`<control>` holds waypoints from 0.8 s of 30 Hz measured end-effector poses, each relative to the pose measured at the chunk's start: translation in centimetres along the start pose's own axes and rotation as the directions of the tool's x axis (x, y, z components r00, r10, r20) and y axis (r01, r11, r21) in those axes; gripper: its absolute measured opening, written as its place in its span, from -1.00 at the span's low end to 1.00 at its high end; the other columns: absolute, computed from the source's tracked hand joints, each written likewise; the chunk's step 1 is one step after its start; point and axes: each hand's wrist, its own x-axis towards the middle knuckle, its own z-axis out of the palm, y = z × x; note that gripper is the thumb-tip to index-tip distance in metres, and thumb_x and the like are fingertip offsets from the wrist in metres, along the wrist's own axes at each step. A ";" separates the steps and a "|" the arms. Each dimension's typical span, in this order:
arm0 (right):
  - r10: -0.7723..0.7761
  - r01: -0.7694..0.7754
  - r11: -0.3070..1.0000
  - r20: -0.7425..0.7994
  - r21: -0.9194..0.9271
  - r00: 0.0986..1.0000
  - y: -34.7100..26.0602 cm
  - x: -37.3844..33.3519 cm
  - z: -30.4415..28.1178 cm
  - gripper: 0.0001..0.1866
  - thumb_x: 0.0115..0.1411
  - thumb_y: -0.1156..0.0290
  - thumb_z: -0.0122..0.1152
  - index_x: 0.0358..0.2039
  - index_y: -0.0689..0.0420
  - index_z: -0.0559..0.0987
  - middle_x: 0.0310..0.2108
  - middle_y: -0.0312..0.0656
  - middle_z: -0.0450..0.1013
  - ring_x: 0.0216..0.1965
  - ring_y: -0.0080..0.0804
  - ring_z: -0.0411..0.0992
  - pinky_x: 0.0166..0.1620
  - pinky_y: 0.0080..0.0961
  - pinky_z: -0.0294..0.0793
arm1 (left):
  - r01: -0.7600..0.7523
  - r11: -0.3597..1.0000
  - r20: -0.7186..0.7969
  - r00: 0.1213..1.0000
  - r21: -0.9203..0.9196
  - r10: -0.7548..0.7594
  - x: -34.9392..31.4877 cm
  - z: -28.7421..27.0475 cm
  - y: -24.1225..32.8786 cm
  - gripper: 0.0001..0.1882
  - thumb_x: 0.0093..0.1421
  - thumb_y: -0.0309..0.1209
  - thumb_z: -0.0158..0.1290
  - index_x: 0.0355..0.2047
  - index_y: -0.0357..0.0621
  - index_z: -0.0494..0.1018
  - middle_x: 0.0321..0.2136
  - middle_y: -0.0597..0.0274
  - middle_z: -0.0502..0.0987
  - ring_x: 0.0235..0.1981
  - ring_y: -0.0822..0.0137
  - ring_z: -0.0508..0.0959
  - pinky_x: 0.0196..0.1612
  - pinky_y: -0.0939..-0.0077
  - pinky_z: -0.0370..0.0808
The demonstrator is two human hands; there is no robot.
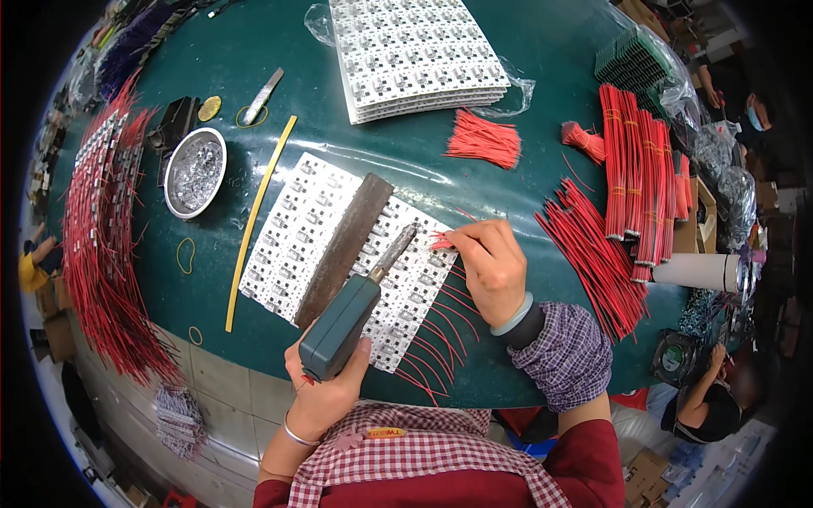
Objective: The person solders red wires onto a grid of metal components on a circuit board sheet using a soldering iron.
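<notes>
My left hand (329, 398) is wrapped round the dark green soldering gun (342, 326), whose metal tip points up and right over a white circuit board panel (306, 199). My right hand (494, 269) pinches a few short red wires (442, 241) at the panel's right edge, close to the tip. Whether the tip touches the board I cannot tell. A dark rectangular bar (343, 250) lies slantwise across the panel. Several thin red wires (440, 339) stick out from the panel's lower right edge.
A white bowl (172, 182) of silvery bits stands left, near a yellow strip (261, 223) and a knife-like tool (264, 97). Stacked white panels (415, 51) lie at the far side. Red wire bundles (622, 161) and loose wires (584, 262) lie right; wired boards (106, 212) hang far left.
</notes>
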 end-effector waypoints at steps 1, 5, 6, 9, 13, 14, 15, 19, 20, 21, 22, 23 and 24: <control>0.000 0.000 1.000 0.000 0.000 1.000 0.1 0.0 0.1 -0.72 -0.11 0.64 0.28 -0.30 0.17 0.64 -0.36 -0.24 0.48 -0.30 -0.26 0.45 -0.27 -0.37 0.50 | 0.000 1.000 0.000 1.000 0.000 0.000 0.0 0.0 0.0 -0.79 0.07 -0.58 0.28 -0.26 -0.37 0.56 -0.39 0.28 0.62 -0.42 0.59 0.52 -0.35 0.64 0.48; 0.013 -0.013 1.000 0.022 0.012 1.000 0.3 -0.1 0.2 -0.72 -0.10 0.65 0.26 -0.30 0.16 0.63 -0.35 -0.24 0.49 -0.30 -0.26 0.46 -0.26 -0.36 0.50 | -0.003 1.000 0.011 1.000 0.030 0.003 0.0 0.0 -0.1 -0.78 0.07 -0.58 0.29 -0.26 -0.37 0.57 -0.39 0.26 0.62 -0.42 0.58 0.53 -0.35 0.63 0.49; 0.016 -0.017 1.000 0.038 0.012 0.999 0.3 -0.1 0.1 -0.72 -0.09 0.65 0.25 -0.29 0.16 0.63 -0.35 -0.24 0.49 -0.30 -0.26 0.46 -0.25 -0.36 0.49 | -0.020 0.998 0.017 1.000 0.051 0.019 0.1 0.0 0.0 -0.78 0.06 -0.58 0.29 -0.26 -0.37 0.57 -0.39 0.26 0.63 -0.42 0.57 0.53 -0.34 0.63 0.49; 0.017 -0.014 0.999 0.069 -0.040 0.997 0.2 -0.1 0.1 -0.72 -0.07 0.65 0.23 -0.28 0.16 0.62 -0.35 -0.23 0.46 -0.30 -0.27 0.45 -0.24 -0.36 0.48 | -0.025 0.999 -0.001 1.000 0.030 0.025 0.0 0.3 -0.2 -0.78 0.06 -0.59 0.29 -0.26 -0.36 0.57 -0.39 0.26 0.63 -0.42 0.57 0.54 -0.34 0.62 0.50; 0.025 -0.019 0.997 0.090 -0.075 0.996 0.0 0.1 -0.1 -0.71 -0.06 0.64 0.21 -0.26 0.15 0.62 -0.36 -0.23 0.45 -0.30 -0.27 0.44 -0.24 -0.36 0.47 | -0.030 0.999 0.012 0.999 0.034 0.030 0.2 0.3 -0.1 -0.78 0.06 -0.59 0.29 -0.26 -0.36 0.57 -0.39 0.26 0.63 -0.41 0.57 0.55 -0.33 0.62 0.50; 0.024 -0.018 0.997 0.087 -0.070 0.996 0.1 0.1 -0.1 -0.72 -0.06 0.64 0.22 -0.27 0.15 0.62 -0.36 -0.23 0.44 -0.30 -0.26 0.44 -0.25 -0.36 0.47 | -0.030 0.999 0.015 0.999 0.037 0.029 0.2 0.3 -0.1 -0.78 0.06 -0.59 0.29 -0.26 -0.37 0.57 -0.39 0.25 0.63 -0.41 0.57 0.55 -0.33 0.62 0.50; 0.022 -0.017 0.998 0.084 -0.064 0.996 0.1 0.1 -0.1 -0.72 -0.07 0.64 0.22 -0.28 0.15 0.63 -0.37 -0.23 0.44 -0.31 -0.26 0.44 -0.25 -0.36 0.48 | -0.029 0.999 0.016 0.999 0.040 0.029 0.2 0.3 -0.1 -0.78 0.06 -0.59 0.29 -0.26 -0.37 0.57 -0.39 0.25 0.63 -0.41 0.57 0.55 -0.33 0.62 0.50; 0.040 -0.036 0.998 0.062 -0.057 0.997 0.2 -0.1 -0.5 -0.74 -0.06 0.63 0.24 -0.29 0.15 0.63 -0.37 -0.23 0.44 -0.33 -0.26 0.45 -0.28 -0.37 0.49 | -0.034 0.999 0.009 0.999 0.041 0.034 0.3 0.3 0.0 -0.78 0.05 -0.59 0.28 -0.27 -0.37 0.56 -0.39 0.24 0.62 -0.42 0.57 0.54 -0.33 0.62 0.50; 0.054 -0.052 0.998 0.076 -0.034 0.996 0.2 -0.1 -0.6 -0.72 -0.06 0.67 0.27 -0.28 0.17 0.63 -0.36 -0.21 0.47 -0.31 -0.24 0.46 -0.28 -0.36 0.49 | -0.038 0.998 0.008 0.999 0.040 0.038 0.3 0.3 -0.1 -0.78 0.05 -0.59 0.28 -0.27 -0.37 0.56 -0.39 0.24 0.62 -0.43 0.57 0.54 -0.34 0.62 0.50; 0.070 -0.069 0.998 0.089 -0.013 0.994 0.2 -0.1 -0.7 -0.70 -0.07 0.71 0.29 -0.26 0.19 0.63 -0.34 -0.18 0.49 -0.30 -0.21 0.48 -0.29 -0.35 0.49 | -0.042 0.998 0.009 0.999 0.039 0.042 0.3 0.3 -0.1 -0.79 0.05 -0.59 0.28 -0.27 -0.38 0.56 -0.40 0.24 0.62 -0.43 0.57 0.54 -0.34 0.62 0.50; 0.070 -0.069 0.997 0.089 -0.014 0.994 0.3 0.0 -0.6 -0.70 -0.07 0.71 0.29 -0.26 0.19 0.63 -0.34 -0.18 0.49 -0.30 -0.21 0.48 -0.29 -0.35 0.49 | -0.042 0.998 0.010 0.999 0.038 0.042 0.3 0.3 0.0 -0.79 0.05 -0.59 0.28 -0.27 -0.38 0.56 -0.40 0.24 0.62 -0.43 0.57 0.54 -0.34 0.62 0.50; 0.050 -0.051 0.999 0.080 0.007 0.995 0.4 0.1 -0.5 -0.70 -0.06 0.71 0.29 -0.26 0.19 0.63 -0.33 -0.18 0.51 -0.29 -0.21 0.49 -0.27 -0.35 0.50 | -0.040 0.998 0.014 0.999 0.051 0.039 0.4 0.3 0.1 -0.79 0.05 -0.59 0.28 -0.28 -0.37 0.56 -0.40 0.24 0.62 -0.44 0.57 0.54 -0.34 0.63 0.50; 0.031 -0.033 0.999 0.071 0.027 0.997 0.4 0.1 -0.5 -0.70 -0.06 0.71 0.29 -0.26 0.19 0.63 -0.32 -0.19 0.52 -0.28 -0.21 0.49 -0.26 -0.35 0.51 | -0.038 0.997 0.019 0.999 0.063 0.037 0.4 0.3 0.2 -0.79 0.05 -0.59 0.28 -0.28 -0.37 0.56 -0.40 0.24 0.62 -0.44 0.57 0.54 -0.35 0.63 0.50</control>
